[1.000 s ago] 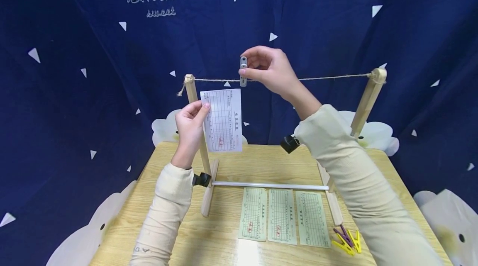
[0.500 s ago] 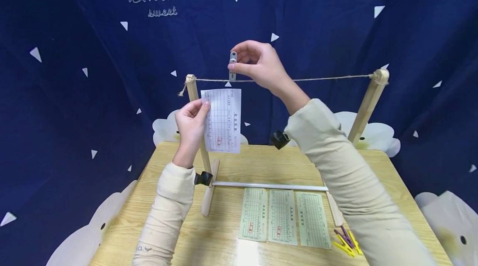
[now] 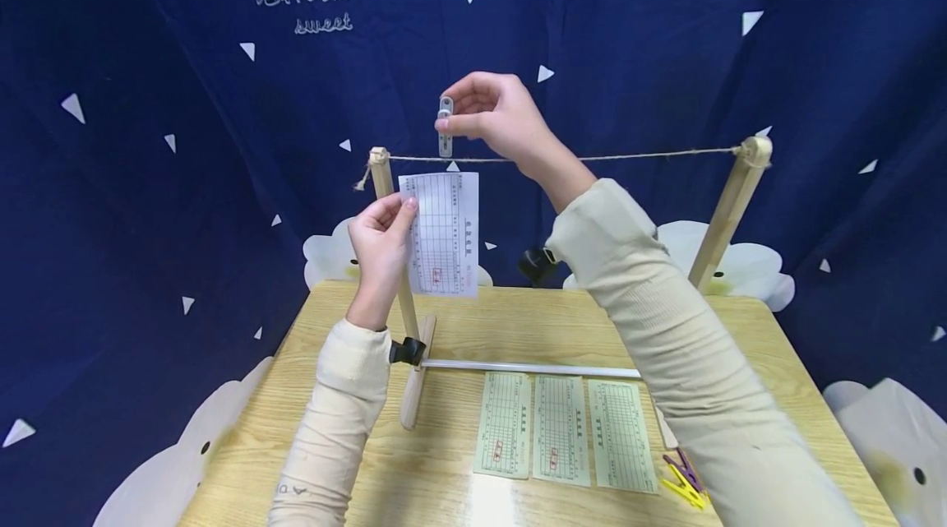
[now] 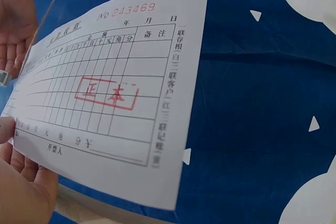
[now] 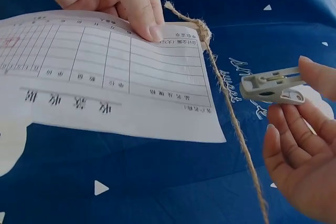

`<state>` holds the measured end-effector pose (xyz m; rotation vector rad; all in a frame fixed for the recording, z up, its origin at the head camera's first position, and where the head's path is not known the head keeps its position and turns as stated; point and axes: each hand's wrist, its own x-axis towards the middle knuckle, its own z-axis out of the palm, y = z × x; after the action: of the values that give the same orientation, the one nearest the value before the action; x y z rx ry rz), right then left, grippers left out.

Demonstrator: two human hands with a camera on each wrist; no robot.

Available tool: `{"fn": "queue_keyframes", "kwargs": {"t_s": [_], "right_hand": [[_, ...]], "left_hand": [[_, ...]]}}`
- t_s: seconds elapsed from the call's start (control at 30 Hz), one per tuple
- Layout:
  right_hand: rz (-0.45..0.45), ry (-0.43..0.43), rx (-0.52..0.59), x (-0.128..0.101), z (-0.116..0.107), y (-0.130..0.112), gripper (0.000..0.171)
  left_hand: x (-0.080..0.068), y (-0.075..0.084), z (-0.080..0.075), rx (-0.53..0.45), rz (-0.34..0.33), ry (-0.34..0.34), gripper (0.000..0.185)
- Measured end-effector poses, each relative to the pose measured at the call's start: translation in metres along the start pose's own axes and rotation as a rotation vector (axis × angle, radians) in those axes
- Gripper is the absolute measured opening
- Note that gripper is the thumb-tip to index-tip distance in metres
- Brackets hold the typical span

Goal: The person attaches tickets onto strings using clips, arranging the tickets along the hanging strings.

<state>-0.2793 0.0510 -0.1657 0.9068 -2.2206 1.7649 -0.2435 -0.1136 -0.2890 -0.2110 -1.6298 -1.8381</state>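
My left hand pinches a white receipt form by its left edge, thumb in front. The form hangs upright, its top edge just below the twine at the line's left part. In the left wrist view the receipt form shows a red stamp and red serial number. My right hand holds a grey clothespin upright above the form, its lower end at the twine's height. From the right wrist, the clothespin sits between thumb and fingers, beside the twine and apart from the paper.
Wooden posts, one left and one right, carry the twine. A white rod joins their feet on the wooden table. Three green forms lie in front, with yellow and purple clothespins to their right.
My right hand has moved left and slightly up with the clothespin, from right of the form to above it. The left hand stays nearly in place; the form rises a little.
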Motion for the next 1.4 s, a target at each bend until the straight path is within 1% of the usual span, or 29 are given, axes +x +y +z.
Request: {"fn": "queue_keyframes", "kwargs": {"t_s": [0.13,0.37,0.5,0.7,0.93,1.1,1.2,1.3,1.4], "right_hand": [[0.035,0.032,-0.003,0.003,0.002,0.000,0.020],[0.067,0.144,0.049,0.009,0.005,-0.001,0.010],[0.078,0.157,0.033,0.009,0.006,0.000,0.009],[0.084,0.124,0.024,0.011,0.007,0.004,0.008],[0.105,0.045,-0.005,0.009,0.010,0.010,0.007],[0.105,0.007,-0.010,0.008,0.013,0.011,0.006],[0.116,-0.016,-0.017,0.008,0.015,0.011,0.007],[0.110,-0.042,-0.028,0.009,0.017,0.012,0.007],[0.098,-0.058,-0.036,0.009,0.019,0.013,0.008]], "left_hand": [[0.001,-0.002,0.001,0.000,-0.005,-0.002,0.018],[0.001,-0.002,0.003,-0.006,-0.008,-0.002,0.017],[0.001,-0.003,0.003,-0.005,-0.008,0.000,0.017],[0.001,-0.005,0.003,0.001,-0.010,-0.006,0.017],[0.001,-0.005,0.002,0.024,0.007,-0.014,0.017],[0.001,-0.005,0.001,0.009,0.017,-0.012,0.016],[0.001,-0.005,0.002,-0.010,0.024,-0.002,0.016],[0.002,-0.004,0.003,-0.040,0.029,0.020,0.016],[0.003,-0.004,0.003,-0.050,0.034,0.039,0.015]]}}
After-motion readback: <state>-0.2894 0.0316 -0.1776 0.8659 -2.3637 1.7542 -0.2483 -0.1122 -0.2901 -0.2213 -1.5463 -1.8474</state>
